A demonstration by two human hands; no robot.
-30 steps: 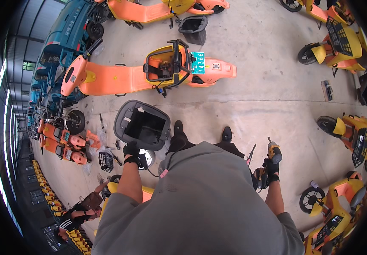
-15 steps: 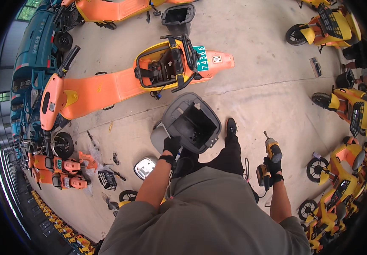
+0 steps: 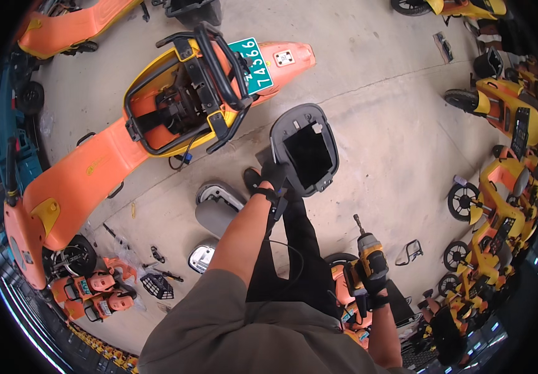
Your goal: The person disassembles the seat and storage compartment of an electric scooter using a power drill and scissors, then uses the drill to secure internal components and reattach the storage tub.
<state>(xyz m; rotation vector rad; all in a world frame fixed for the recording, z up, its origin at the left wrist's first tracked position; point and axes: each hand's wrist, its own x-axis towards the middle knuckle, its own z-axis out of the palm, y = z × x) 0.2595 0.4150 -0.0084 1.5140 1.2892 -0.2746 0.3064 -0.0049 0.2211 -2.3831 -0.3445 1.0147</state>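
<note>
My gloved left hand [image 3: 272,177] is closed on the near-left side of a black plastic storage bucket [image 3: 305,149], held with its dark opening upward beside the orange-and-yellow scooter [image 3: 89,177]. That scooter's rear frame has an open compartment [image 3: 178,106] with a black rack and dark parts inside. My gloved right hand [image 3: 375,285] holds a yellow-and-black cordless drill [image 3: 372,255], its bit pointing away from me. A grey padded seat [image 3: 214,219] lies on the floor behind my left forearm, near a silver lid-like piece [image 3: 201,255].
Yellow scooters [image 3: 499,206] line the right, with people [image 3: 445,333] at lower right and upper right. Orange scooter bodies [image 3: 100,287], a black basket [image 3: 156,285] and loose parts lie at lower left. A teal vehicle [image 3: 4,168] is at left, another bucket [image 3: 197,9] at the top.
My left hand has swung the bucket forward and right toward the scooter's rear, uncovering the grey seat on the floor. The view has turned, and the drill sits lower in it.
</note>
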